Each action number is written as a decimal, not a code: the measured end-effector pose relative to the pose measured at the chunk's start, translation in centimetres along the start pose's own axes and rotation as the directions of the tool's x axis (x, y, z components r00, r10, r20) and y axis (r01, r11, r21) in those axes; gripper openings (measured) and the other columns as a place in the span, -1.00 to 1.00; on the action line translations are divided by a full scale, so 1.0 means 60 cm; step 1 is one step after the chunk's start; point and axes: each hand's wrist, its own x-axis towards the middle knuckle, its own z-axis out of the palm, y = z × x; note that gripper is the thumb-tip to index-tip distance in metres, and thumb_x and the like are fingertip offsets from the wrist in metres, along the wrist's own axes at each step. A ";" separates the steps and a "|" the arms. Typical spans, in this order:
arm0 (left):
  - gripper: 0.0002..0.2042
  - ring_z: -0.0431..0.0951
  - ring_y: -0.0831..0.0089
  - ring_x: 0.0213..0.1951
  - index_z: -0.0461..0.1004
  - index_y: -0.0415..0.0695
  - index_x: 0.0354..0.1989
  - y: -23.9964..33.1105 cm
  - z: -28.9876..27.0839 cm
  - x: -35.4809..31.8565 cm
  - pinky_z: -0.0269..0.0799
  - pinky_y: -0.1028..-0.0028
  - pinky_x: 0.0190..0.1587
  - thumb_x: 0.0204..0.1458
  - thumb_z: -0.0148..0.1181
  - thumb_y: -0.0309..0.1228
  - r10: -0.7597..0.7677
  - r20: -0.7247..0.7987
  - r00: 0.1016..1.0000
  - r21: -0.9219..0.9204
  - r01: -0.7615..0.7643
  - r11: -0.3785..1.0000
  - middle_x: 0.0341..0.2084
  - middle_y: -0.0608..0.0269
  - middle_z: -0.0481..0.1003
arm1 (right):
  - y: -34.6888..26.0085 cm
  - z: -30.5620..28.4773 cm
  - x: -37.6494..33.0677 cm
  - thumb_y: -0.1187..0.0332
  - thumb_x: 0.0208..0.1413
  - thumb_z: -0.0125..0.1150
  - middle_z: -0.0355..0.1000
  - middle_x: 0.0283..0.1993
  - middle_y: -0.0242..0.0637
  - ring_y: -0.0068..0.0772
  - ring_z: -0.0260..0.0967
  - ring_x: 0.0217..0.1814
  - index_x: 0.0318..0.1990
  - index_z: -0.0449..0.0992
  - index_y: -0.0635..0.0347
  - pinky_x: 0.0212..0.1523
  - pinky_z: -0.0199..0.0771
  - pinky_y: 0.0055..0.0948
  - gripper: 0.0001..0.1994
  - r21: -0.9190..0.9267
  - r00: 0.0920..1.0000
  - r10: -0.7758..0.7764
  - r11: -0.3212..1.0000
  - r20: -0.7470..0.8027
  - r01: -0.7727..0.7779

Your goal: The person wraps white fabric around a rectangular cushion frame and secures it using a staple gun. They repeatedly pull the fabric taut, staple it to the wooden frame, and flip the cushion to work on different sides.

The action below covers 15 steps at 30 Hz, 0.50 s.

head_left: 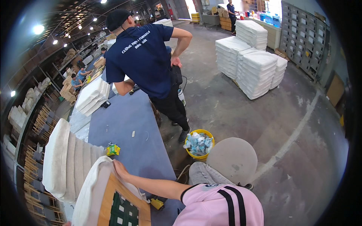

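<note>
Presently, inventory of the bench:
Seat cushion (109,196): is being held tilted on edge at the near end of the blue-grey worktable (124,124), wooden underside with green webbing turned up, long axis running from the lower left toward the upper right.
Right hand (120,168): is being laid over the cushion's upper edge, fingers curled on the white fabric; the arm is being reached across from the lower right.
Left hand: is not being shown; its grip cannot be told.
Stacked white cushions (66,162): are being kept just left of the held one.
Co-worker in navy shirt (143,56): is being seen from behind at the far end of the table.
</note>
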 end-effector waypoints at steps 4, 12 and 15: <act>-0.63 0.47 0.59 -0.32 0.52 -0.19 -0.18 -0.099 -0.093 0.068 0.40 0.57 -0.21 0.44 -0.04 -0.13 0.051 -0.001 0.999 -0.159 -0.050 0.986 -0.30 0.26 0.53 | -0.013 0.058 -0.194 0.23 0.30 0.17 -0.01 0.57 0.12 0.10 -0.08 0.63 0.50 0.08 0.27 0.58 -0.04 -0.11 -0.30 -0.437 0.810 -0.543 0.688 0.221 0.580; -0.34 0.21 0.22 0.44 0.06 -0.32 0.52 0.143 0.059 0.037 0.13 0.27 0.44 0.43 -0.04 -0.09 -0.033 0.413 0.910 -0.163 0.110 0.980 0.47 0.00 0.18 | -0.149 0.085 -0.375 0.40 0.07 0.28 -0.38 0.64 0.27 0.31 -0.38 0.69 0.58 -0.10 0.18 0.62 -0.21 0.04 -0.07 -0.097 0.385 -0.410 0.571 0.826 0.816; -0.26 0.03 0.22 0.53 -0.05 -0.24 0.57 -0.005 0.068 -0.015 -0.13 0.29 0.54 0.39 -0.01 -0.04 0.069 0.591 0.804 -0.346 0.175 0.922 0.54 0.08 0.03 | -0.140 0.088 -0.364 0.29 0.12 0.25 -0.39 0.65 0.25 0.31 -0.40 0.70 0.60 -0.20 0.23 0.62 -0.27 0.04 -0.03 -0.208 0.487 -0.346 0.603 0.802 0.770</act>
